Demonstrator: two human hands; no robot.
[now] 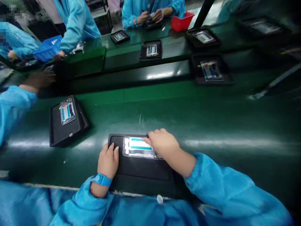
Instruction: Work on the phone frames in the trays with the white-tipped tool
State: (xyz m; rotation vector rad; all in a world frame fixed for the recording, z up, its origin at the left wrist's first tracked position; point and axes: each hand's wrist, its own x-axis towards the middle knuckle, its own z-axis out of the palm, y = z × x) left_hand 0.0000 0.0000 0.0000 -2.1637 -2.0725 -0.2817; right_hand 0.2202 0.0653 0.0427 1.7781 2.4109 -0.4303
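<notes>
Head view: my left hand [108, 160] grips the left edge of a black rectangular tray [143, 168] on the green glossy surface [141, 113]. My right hand [164, 144], grip partly hidden, covers the right end of a flat silver-framed device [138, 147] in the tray.

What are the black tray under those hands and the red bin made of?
The black rectangular tray looks like matte plastic or dense foam: dull, dark surface with a raised rim. The red open-topped bin seems to be smooth plastic, judging by its even, bright colour.
</notes>
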